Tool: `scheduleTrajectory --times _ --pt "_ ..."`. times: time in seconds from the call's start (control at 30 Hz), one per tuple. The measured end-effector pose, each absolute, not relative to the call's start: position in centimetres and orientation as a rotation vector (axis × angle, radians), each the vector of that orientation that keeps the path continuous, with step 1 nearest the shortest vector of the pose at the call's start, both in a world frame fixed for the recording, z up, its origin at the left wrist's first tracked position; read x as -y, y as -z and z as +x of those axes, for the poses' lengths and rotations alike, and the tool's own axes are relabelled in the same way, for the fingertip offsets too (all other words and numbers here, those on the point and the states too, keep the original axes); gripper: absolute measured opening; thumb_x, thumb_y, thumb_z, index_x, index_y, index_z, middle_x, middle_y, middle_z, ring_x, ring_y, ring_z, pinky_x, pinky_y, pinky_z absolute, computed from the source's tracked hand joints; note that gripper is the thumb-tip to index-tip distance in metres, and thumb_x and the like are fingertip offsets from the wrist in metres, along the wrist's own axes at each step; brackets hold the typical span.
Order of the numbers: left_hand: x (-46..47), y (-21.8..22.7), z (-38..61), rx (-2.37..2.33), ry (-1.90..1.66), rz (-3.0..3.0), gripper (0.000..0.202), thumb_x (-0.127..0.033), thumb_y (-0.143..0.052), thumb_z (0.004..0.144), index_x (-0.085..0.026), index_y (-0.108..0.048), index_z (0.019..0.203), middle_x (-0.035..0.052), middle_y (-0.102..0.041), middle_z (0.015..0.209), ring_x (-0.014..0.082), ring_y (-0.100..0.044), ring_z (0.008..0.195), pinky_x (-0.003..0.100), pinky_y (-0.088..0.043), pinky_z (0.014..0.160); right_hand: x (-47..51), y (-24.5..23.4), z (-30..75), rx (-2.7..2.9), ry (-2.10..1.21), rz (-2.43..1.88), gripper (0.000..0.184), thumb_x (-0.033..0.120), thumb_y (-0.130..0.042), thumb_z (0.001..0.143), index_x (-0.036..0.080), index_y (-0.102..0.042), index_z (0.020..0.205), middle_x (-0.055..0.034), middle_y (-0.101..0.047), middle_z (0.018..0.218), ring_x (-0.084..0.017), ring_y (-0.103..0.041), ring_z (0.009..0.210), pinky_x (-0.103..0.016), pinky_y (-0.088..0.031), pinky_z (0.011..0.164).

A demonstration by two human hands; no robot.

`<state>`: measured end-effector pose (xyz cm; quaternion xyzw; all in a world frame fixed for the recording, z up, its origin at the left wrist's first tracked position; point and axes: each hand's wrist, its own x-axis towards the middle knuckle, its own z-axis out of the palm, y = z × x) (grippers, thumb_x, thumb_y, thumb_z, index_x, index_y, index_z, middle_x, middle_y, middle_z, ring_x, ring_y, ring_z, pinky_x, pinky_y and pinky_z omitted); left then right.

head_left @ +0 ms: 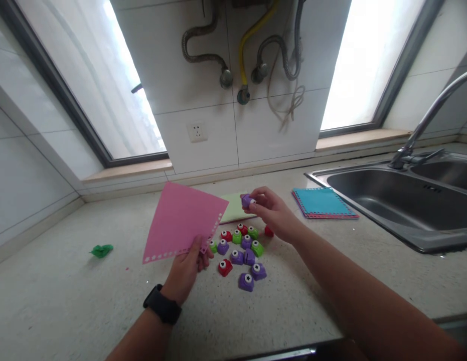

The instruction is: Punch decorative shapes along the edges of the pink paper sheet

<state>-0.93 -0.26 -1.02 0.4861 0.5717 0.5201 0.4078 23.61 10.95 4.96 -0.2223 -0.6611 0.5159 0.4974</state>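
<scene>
A pink sheet of paper [182, 215] is pinched at its lower corner by my left hand [190, 260], which wears a black watch on the wrist. Small punched holes run along two of its edges. My right hand [269, 208] grips a small purple craft punch [247, 201], raised just right of the sheet and apart from it. Below and between the hands, several red, green and purple craft punches lie on the counter, among them a red punch [224, 267] and a purple punch [246, 282]. Behind them rests pale green paper [235, 208], partly hidden.
A stack of coloured sheets [323, 201], blue on top with punched edges, lies right of my right hand. Beyond it is a steel sink [368, 200] with a tap [402, 155]. A crumpled green piece [101, 250] sits on the counter [60, 291] at left. Pipes hang on the tiled wall.
</scene>
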Motion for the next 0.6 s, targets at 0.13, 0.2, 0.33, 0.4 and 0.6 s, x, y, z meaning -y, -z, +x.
scheduleTrajectory --times 0.13,0.2,0.33,0.4,0.6 --pt "0.6 0.6 -0.5 -1.488 -1.285 1.258 0.063 -0.069 -0.041 0.092 -0.015 -0.07 0.073 0.0029 -0.06 0.059 0.0149 -0.05 0.058 0.027 -0.038 0.059 -9.7 -5.3 22.9 1.568 -1.214 -0.445 0.024 0.033 -0.07 0.086 0.025 -0.055 0.102 -0.004 -0.066 0.105 -0.016 -0.066 0.091 -0.039 -0.054 0.089" --pt "0.8 0.3 -0.2 -1.52 -1.281 1.281 0.064 -0.071 -0.04 0.091 -0.017 -0.069 0.072 0.0029 -0.06 0.058 0.0155 -0.05 0.057 0.028 -0.038 0.059 -9.2 -5.4 22.6 1.526 -1.189 -0.416 0.034 0.029 -0.076 0.081 0.026 -0.054 0.106 -0.0033 -0.065 0.102 -0.017 -0.065 0.093 -0.037 -0.054 0.086" --pt "0.9 -0.1 0.2 -1.562 -1.284 1.309 0.065 -0.074 -0.04 0.09 -0.018 -0.068 0.07 0.0025 -0.059 0.057 0.0159 -0.049 0.056 0.029 -0.039 0.059 -8.5 -5.5 22.2 1.506 -1.172 -0.386 0.046 0.023 -0.082 0.073 0.026 -0.057 0.111 -0.0045 -0.065 0.102 -0.018 -0.064 0.095 -0.037 -0.054 0.087" --pt "0.9 0.0 0.3 -1.567 -1.29 1.306 0.065 -0.073 -0.039 0.09 -0.018 -0.068 0.071 0.0024 -0.058 0.057 0.0159 -0.048 0.056 0.029 -0.039 0.059 -8.3 -5.5 22.2 1.539 -1.164 -0.365 0.042 0.023 -0.082 0.073 0.024 -0.06 0.109 -0.0053 -0.066 0.102 -0.018 -0.064 0.095 -0.039 -0.054 0.09" --pt "0.8 0.2 0.2 -1.598 -1.279 1.318 0.065 -0.073 -0.039 0.09 -0.018 -0.068 0.071 0.0018 -0.058 0.057 0.016 -0.047 0.057 0.029 -0.039 0.062 -8.0 -5.4 22.2 1.573 -1.161 -0.362 0.039 0.024 -0.082 0.073 0.023 -0.062 0.107 -0.0042 -0.068 0.098 -0.018 -0.066 0.09 -0.039 -0.055 0.088"
